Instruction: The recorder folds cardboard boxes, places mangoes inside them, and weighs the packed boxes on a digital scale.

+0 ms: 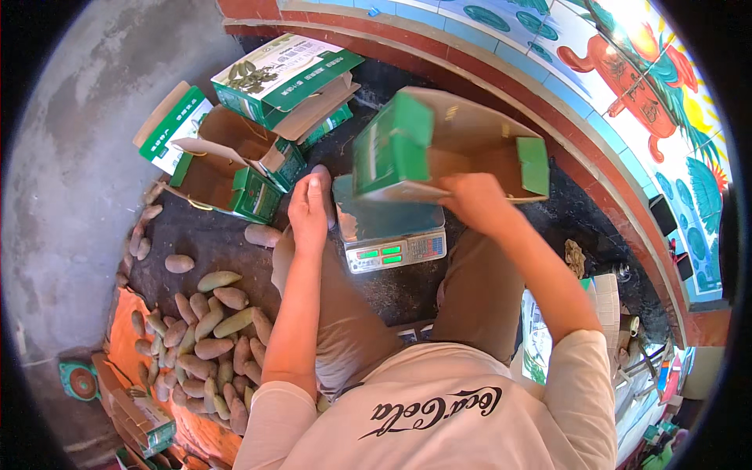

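An opened green-and-white cardboard box (pixel 478 160) is tilted above the scale, with its brown inside and green end flaps showing. My right hand (pixel 478 202) grips its near edge. Beneath it, a digital scale (pixel 395 251) with a metal pan and lit green displays stands between my knees, its far part covered by the box. My left hand (pixel 308 210) is raised over my left knee, left of the scale; its fingers are partly hidden. Right beside it shows a long brownish-pink thing (pixel 323 192), perhaps a root vegetable or a shoe; whether the hand touches it I cannot tell.
Several long pinkish-brown and green root vegetables (pixel 213 348) lie heaped at the left, partly on an orange sheet (pixel 124 317). Beyond them stand opened boxes (pixel 211 184) and a printed box (pixel 282 74). A reddish ledge (pixel 611 184) curves along the tiled wall at the right.
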The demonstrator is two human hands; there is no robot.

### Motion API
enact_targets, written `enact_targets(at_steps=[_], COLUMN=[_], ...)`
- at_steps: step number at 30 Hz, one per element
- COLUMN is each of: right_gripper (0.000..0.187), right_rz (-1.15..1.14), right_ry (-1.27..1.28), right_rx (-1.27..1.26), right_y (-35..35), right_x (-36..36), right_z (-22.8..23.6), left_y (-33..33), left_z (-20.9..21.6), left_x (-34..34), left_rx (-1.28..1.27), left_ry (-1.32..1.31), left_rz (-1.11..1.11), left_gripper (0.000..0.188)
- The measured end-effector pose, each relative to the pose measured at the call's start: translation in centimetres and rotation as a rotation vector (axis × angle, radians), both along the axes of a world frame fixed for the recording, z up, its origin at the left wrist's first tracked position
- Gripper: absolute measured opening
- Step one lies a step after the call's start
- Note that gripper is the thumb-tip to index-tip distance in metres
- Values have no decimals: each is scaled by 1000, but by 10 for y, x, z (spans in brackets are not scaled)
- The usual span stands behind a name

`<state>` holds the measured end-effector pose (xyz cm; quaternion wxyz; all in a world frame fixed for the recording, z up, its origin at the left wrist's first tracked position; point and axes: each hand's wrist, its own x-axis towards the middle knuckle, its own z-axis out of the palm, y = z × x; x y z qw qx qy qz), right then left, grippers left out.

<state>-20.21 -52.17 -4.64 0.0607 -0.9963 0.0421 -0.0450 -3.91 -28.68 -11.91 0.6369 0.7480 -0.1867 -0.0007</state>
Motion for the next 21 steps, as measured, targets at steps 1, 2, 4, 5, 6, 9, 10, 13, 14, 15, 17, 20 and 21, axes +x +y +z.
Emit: enact_targets(at_steps=[1, 2, 4, 5, 6, 9, 10, 13, 14, 15, 17, 20, 21], right_gripper=[18, 18, 20, 21, 22, 22, 22, 20, 19, 18, 17, 16, 15], right_rz=[25, 44, 53, 51, 49, 53, 30, 51, 46, 42, -95, -409, -487], right_ry=[43, 87, 34, 46, 58, -15, -12, -82, -209, -338, -529, -622, -630], right_rx=[-11, -25, 2, 7, 10, 62, 60, 75, 139, 203, 217, 214, 167], right_y=[8, 15, 22, 26, 31, 37, 36, 28, 20, 13, -7, -54, -66], right_x=[10, 18, 31, 35, 36, 31, 29, 18, 13, 8, -12, -60, -78], right_z=[-11, -22, -66, -77, -84, -97, -95, -83, -74, -65, -43, -36, -40], left_y=[2, 1, 0, 1, 0, -6, -6, -5, -6, -6, -7, -9, -6], left_z=[0, -1, -5, -7, -10, -13, -14, -18, -17, -16, -14, -15, -17], left_x=[1, 1, 3, 4, 5, 3, 2, 5, 3, 1, -1, -3, -1], left_rx=[23, 21, 30, 79, 77, 152, 152, 317, 317, 371, 438, 483, 488], left_ry=[46, 47, 141, 170, 170, 139, 141, -11, -11, -34, -60, -111, -107], left_rz=[-32, -47, -46, -89, -107, -159, -184, -215, -232, -238, -258, -277, -271], left_gripper=[39, 39, 43, 44, 44, 43, 43, 44, 44, 44, 43, 43, 42])
